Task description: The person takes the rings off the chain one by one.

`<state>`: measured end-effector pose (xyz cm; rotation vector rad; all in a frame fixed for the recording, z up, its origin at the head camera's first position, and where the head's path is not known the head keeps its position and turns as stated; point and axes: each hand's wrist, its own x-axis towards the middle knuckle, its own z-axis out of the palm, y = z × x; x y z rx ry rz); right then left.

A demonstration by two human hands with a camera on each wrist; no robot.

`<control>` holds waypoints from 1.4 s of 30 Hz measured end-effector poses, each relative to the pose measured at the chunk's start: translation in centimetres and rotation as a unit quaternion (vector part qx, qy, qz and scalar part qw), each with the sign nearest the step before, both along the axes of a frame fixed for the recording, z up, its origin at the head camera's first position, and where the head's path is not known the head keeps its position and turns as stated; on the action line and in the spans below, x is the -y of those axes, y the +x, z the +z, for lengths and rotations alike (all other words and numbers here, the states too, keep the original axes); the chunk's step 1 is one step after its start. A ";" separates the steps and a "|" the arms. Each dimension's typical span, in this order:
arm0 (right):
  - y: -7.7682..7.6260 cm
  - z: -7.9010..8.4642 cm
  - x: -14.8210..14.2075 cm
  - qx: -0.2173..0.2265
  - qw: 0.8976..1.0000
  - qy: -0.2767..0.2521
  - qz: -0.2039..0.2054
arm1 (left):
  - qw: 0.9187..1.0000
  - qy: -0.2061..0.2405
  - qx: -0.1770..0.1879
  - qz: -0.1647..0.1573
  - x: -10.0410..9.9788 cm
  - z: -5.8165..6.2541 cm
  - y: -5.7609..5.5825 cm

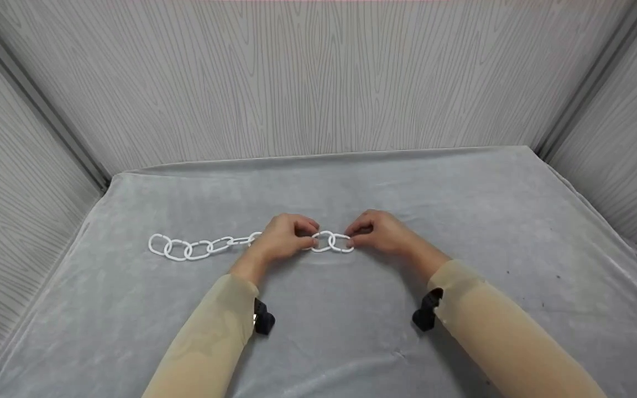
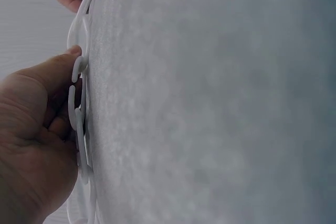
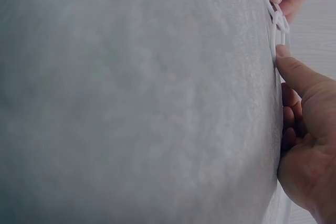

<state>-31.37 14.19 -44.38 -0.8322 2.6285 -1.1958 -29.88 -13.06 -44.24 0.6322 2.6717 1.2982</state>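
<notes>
L hand (image 1: 282, 237) pinching link (image 1: 320, 251) | R hand (image 1: 387, 235) pinching R-end link (image 1: 342, 251) | white chain (image 1: 234, 241) on grey cloth (image 1: 346, 337), ctr to L | risk: uneven pull could unhook pair, loose pinch may drop R-end link

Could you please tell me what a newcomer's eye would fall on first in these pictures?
Probably the white chain, running across the grey cloth, mostly left of centre in the head view. The left hand pinches it partway along, while the right hand holds its right-hand end. The black wrist cameras also stand out against the beige sleeves.
</notes>
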 end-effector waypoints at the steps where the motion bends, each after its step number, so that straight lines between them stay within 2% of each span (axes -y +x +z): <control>1: 0.0 0.0 0.1 0.000 1.000 0.000 -0.001 | 1.000 0.001 -0.001 0.000 0.0 0.0 0.0; 10: 0.3 -0.1 0.6 -0.002 1.000 0.005 -0.009 | 1.000 0.023 0.000 0.015 0.3 0.0 0.4; 17: 0.5 -0.2 0.9 0.001 1.000 0.002 -0.021 | 1.000 0.005 -0.011 0.018 0.3 0.2 0.8; 23: 0.5 -0.2 0.9 0.029 0.999 -0.005 -0.037 | 1.000 -0.006 0.000 0.013 0.4 0.6 1.1; 31: 0.3 -0.4 0.9 0.057 0.997 -0.025 -0.048 | 1.000 -0.013 -0.003 0.022 0.4 0.8 1.4; 42: -0.1 0.2 0.3 0.067 0.995 -0.053 -0.053 | 0.999 0.010 -0.035 0.032 -0.3 1.7 1.7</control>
